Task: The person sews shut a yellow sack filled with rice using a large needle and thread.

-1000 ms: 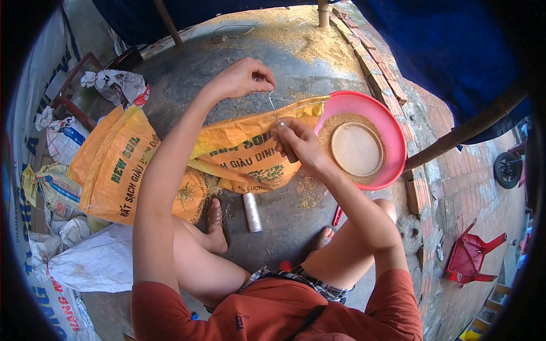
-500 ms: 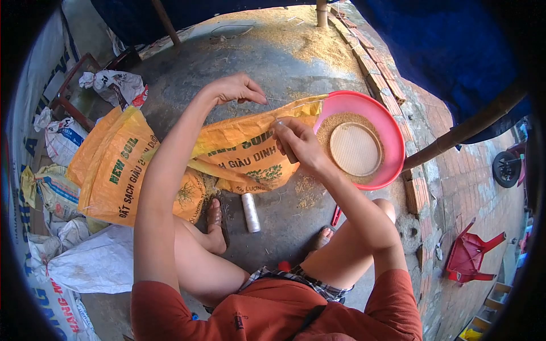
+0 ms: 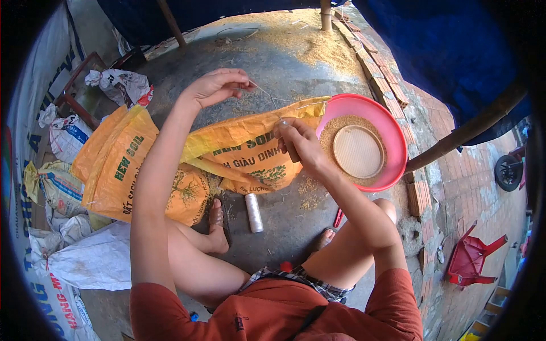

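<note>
My left hand [image 3: 219, 88] is raised above the sack, its fingertips pinched on a white thread [image 3: 263, 91]. From there the thread stretches right toward the sack's top edge and down toward my right hand. My right hand [image 3: 298, 142] is wrapped around the brown handle of a pointed tool [image 3: 292, 150], its thin metal tip close to the sack's edge. Below the hands lies an orange sack [image 3: 253, 162] printed "NEW SOIL", with its folded yellow edge running up to the right. A white thread spool [image 3: 254, 213] lies on the floor near my feet.
A pink basin [image 3: 395, 165] with grain and a round sieve [image 3: 358, 150] stands at the right. More orange sacks [image 3: 122, 165] and white sacks [image 3: 94, 258] are on the left. A red stool [image 3: 475, 256] lies tipped beyond the bricks. Grain [image 3: 330, 51] covers the floor ahead.
My left hand has moved up and to the left, with a longer stretch of thread now showing. My right hand stays near the sack's edge with the tool.
</note>
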### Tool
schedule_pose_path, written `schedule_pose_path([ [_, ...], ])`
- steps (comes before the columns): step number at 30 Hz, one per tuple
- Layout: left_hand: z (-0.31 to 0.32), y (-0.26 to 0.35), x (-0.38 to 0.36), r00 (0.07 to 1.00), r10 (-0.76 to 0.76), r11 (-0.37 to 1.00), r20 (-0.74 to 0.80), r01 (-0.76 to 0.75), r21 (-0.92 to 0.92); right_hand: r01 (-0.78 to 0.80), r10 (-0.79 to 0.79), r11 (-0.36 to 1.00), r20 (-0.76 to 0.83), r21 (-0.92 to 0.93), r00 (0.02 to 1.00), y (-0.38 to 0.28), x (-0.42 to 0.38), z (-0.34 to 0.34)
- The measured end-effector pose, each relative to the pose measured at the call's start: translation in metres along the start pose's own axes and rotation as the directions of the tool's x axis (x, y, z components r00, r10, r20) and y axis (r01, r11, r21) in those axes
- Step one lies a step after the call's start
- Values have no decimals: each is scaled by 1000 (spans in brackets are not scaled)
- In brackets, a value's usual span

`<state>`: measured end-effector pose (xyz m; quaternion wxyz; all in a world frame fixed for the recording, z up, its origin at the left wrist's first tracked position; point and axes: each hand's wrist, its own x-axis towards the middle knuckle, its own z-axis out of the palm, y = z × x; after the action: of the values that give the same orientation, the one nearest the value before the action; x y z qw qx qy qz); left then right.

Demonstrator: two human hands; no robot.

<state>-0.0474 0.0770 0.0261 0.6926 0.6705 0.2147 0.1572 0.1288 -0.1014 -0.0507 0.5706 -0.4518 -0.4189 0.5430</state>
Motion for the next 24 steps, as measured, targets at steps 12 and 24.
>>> schedule_pose_path([
  [12, 21, -16, 6, 979, 191, 908, -68, -202, -367, -104, 92, 966, 63, 236, 994, -5, -2, 0],
  [24, 84, -10, -9, 892, 451, 344, -37, -135, 929, -107, 98, 939, 45, 326, 994, -5, -1, 3],
])
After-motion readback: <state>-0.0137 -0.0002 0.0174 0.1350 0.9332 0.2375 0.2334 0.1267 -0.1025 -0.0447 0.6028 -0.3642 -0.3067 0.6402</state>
